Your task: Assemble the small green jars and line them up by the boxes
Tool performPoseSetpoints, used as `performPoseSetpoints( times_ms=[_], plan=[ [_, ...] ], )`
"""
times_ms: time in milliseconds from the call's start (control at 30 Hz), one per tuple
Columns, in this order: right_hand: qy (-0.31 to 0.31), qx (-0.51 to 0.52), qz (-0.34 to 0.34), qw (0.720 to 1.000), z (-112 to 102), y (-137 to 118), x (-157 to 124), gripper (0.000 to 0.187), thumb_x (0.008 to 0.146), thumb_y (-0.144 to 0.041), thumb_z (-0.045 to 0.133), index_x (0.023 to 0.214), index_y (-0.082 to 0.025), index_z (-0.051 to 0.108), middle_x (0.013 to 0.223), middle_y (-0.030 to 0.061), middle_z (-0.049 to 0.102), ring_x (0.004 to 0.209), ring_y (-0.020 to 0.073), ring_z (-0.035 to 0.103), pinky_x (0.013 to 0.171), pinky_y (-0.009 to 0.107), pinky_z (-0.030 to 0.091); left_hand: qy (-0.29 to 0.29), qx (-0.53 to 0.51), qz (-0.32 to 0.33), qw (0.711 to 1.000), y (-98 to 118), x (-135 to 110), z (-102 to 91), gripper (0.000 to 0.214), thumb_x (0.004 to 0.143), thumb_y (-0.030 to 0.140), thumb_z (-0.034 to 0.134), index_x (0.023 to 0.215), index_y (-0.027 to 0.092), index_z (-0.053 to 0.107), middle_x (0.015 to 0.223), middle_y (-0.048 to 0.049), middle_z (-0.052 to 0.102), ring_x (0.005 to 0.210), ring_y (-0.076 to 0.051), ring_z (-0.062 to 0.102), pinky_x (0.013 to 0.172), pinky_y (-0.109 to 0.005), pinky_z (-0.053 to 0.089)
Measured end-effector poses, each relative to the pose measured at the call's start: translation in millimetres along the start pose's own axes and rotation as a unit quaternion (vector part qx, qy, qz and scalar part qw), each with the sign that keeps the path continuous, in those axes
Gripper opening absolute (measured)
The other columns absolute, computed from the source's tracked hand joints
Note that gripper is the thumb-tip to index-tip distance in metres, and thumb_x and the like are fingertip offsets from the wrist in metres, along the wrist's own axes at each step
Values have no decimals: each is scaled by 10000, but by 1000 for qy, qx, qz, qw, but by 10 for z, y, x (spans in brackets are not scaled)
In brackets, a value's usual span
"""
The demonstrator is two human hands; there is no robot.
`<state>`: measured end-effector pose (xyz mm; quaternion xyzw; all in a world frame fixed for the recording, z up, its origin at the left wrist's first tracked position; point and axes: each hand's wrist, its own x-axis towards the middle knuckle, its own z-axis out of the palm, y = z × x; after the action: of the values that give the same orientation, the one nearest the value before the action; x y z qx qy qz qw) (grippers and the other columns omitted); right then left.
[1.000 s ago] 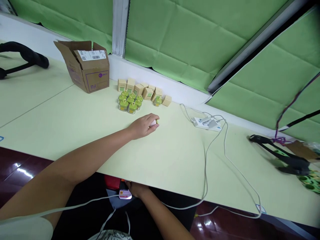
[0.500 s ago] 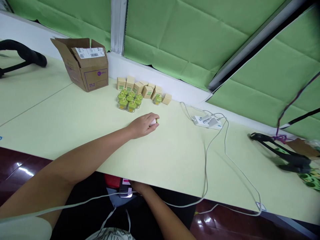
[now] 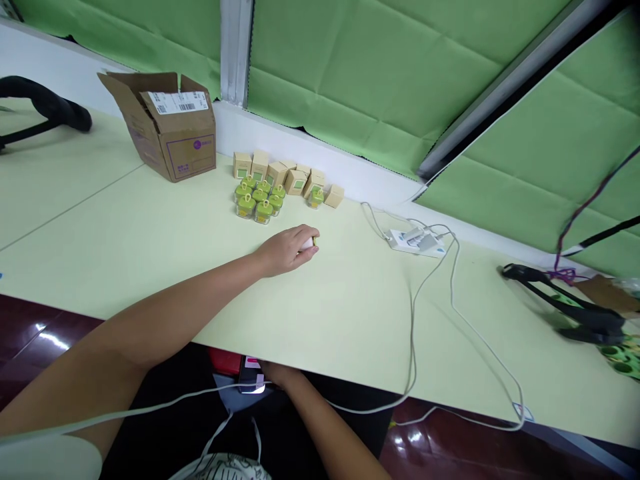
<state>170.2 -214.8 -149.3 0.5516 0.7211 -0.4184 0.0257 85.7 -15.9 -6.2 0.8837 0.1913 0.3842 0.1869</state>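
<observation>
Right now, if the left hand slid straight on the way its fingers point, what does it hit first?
Bare table first, then probably the white cable left of the power strip; depth is unclear. The left hand is curled on a small item.

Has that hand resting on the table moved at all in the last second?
No. The left hand keeps its place just below the green-capped jars; only the camera shifted slightly.

A matt, smooth pale-green table (image 3: pixel 150 227) carries a rough corrugated cardboard box (image 3: pixel 173 130) and glossy plastic jars (image 3: pixel 257 200).
</observation>
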Motion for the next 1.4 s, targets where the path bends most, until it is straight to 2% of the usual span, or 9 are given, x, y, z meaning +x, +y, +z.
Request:
performPoseSetpoints(
  times_ms=[133,233,300,433,533,667,833,1167,1400],
  plan=[
    [3,-48,68,997,-123,-275,-484,434,1021,-288,445,1328,-200,739,1233,135,809,1149,310,752,967,438,560,2,-4,-10,1000,-7,7,1,353,1093,420,416,1296,177,572,1270,-156,708,1129,-257,696,983,-392,546],
    [-201,5,-123,972,-649,-648,-1117,277,943,-397,666,1114,-207,773,958,58,828,823,210,750,707,292,536,3,-7,-17,1000,-13,13,-2,378,1092,431,411,1326,176,563,1268,-151,719,1112,-256,708,972,-386,550],
    [-87,68,-199,974,-1223,-827,-1413,249,1010,-426,606,1049,-234,759,883,19,795,738,153,696,681,266,507,6,-4,-36,999,-12,15,-7,382,1089,436,414,1332,181,562,1241,-133,735,1061,-249,722,929,-373,550],
    [348,144,-74,923,-2355,-775,-1208,331,1066,-530,541,1155,-243,679,875,40,762,761,171,692,709,297,535,36,11,-89,995,-14,15,-27,419,1084,470,405,1371,195,535,1204,-100,751,956,-242,739,819,-355,535],
    [299,281,-55,910,-2713,-547,-609,445,1040,-610,542,1284,-245,616,945,61,776,796,200,739,735,342,606,45,30,-83,995,-37,18,-37,441,1074,464,393,1390,183,517,1268,-126,724,984,-256,737,788,-359,531],
    [239,405,-135,872,-2546,-366,-59,442,963,-606,663,1264,-284,615,975,5,753,872,184,747,796,359,656,31,49,-59,997,-82,30,-15,412,1054,364,395,1391,165,524,1336,-157,679,1069,-271,720,833,-377,554],
    [218,512,-149,817,-2365,-303,31,431,859,-586,793,1117,-269,655,876,-39,726,768,146,719,744,310,657,4,90,-55,994,-100,41,29,389,1016,306,428,1347,144,553,1307,-174,656,1038,-281,709,834,-396,575],
    [253,519,-157,801,-2438,-332,-33,529,690,-619,931,960,-214,724,858,-11,732,780,131,683,803,284,617,19,177,-41,983,-17,64,-54,379,1031,293,428,1357,155,565,1387,-187,618,964,-262,726,712,-350,552],
    [292,473,-179,812,-2382,-422,-10,557,697,-666,898,923,-201,690,771,-50,636,743,110,606,772,275,572,32,80,-11,996,-50,60,-53,394,1011,233,401,1372,155,535,1405,-194,609,1171,-290,688,955,-415,578]
  ],
)
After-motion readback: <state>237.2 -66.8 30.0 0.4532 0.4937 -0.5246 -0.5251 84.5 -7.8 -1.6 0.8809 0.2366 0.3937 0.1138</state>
